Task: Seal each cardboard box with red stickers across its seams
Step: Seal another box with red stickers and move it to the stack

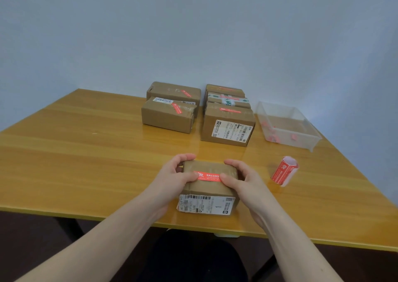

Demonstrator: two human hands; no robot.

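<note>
Both hands, left hand [181,169] and right hand [239,177], curled around box [207,187] near table [86,152] front edge, thumbs pressing red sticker [208,176] ends: best rubbed outward, firmly, flattening across seam.

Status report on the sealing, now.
Left hand and right hand grip small brown cardboard box. Thumbs press red rectangular sticker on top. Nothing obstructing.

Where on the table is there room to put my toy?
The table's whole left side, left of the hands and stacked boxes, is bare. It's crowded behind the box being held, and on the right by the sticker roll and clear bin.
</note>
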